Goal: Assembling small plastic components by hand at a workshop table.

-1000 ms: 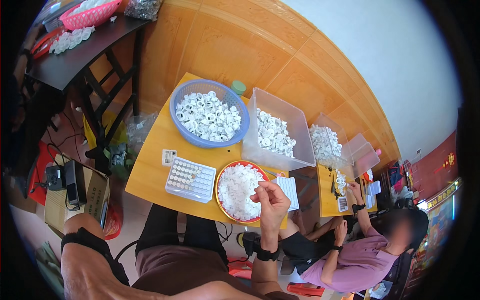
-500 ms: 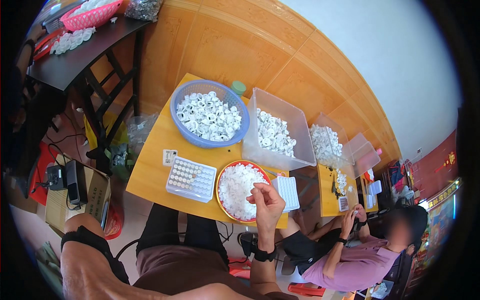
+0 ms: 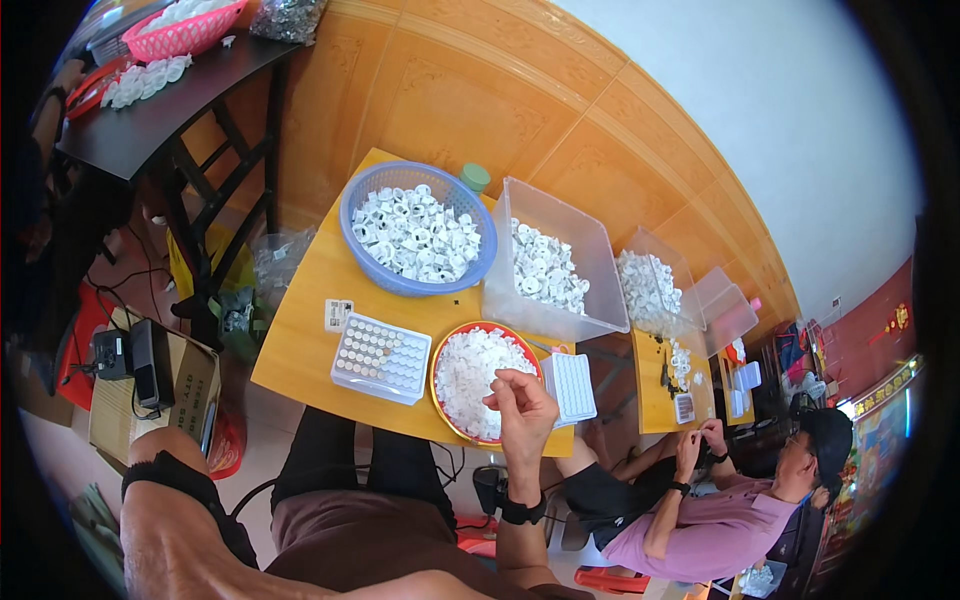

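Observation:
My right hand (image 3: 527, 412) is over the right side of a round red and yellow tray (image 3: 436, 392) heaped with small white translucent pieces (image 3: 475, 368). Its thumb and fingertips are pinched together; what lies between them, if anything, is too small to make out. Left of the round tray is a clear plastic tray (image 3: 384, 398) with rows of small round parts in part of its cells. Behind it a blue basket (image 3: 347, 215) holds many white plastic parts (image 3: 418, 232). My left hand is out of view.
A translucent bin (image 3: 590, 322) of white parts stands behind the round tray. A white celled tray (image 3: 574, 388) lies to its right. A co-worker (image 3: 700, 520) sits at the right by another table. A dark table (image 3: 130, 140) with a pink basket (image 3: 182, 32) stands far left.
My right hand has shifted slightly left and down over the round tray, still pinched. The co-worker's hands have moved a little lower.

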### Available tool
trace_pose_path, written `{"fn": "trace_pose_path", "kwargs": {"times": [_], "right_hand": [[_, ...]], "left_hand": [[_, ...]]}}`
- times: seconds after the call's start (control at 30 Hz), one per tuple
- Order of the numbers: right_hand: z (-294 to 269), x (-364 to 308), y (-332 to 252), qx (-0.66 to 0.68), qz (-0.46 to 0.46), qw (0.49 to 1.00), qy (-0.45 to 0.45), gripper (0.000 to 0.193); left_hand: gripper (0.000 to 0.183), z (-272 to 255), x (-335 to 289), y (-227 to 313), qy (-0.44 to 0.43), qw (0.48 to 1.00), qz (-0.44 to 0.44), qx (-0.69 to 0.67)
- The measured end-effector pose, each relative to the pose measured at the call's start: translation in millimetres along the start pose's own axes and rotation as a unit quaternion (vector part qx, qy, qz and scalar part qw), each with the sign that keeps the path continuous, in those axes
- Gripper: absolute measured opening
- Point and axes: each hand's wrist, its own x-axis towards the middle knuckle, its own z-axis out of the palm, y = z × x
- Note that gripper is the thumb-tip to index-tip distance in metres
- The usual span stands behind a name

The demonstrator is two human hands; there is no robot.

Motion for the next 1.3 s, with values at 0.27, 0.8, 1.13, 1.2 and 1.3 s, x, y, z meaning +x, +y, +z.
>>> {"fn": "trace_pose_path", "kwargs": {"times": [0.27,0.8,1.13,1.2,1.3], "right_hand": [[5,-1,3,-0.003,-0.004,1.0,-0.01,0.011],[7,-5,9,-0.014,0.001,1.0,-0.016,0.011],[9,-6,9,-0.013,0.011,1.0,-0.013,0.01],[9,-7,10,-0.015,0.005,1.0,-0.014,0.01],[7,-7,11,-0.027,0.002,0.999,-0.02,0.011]], "left_hand": [[0.02,-1,-10,-17,-0.004,0.997,0.063,0.041],[0.028,14,-1,-17,0.037,0.997,0.062,-0.029],[0.023,13,-4,-15,0.051,0.991,0.026,-0.122],[0.024,14,-4,-7,0.071,0.989,-0.011,-0.131],[0.027,-2,1,-9,-0.002,0.986,-0.05,-0.16]]}}
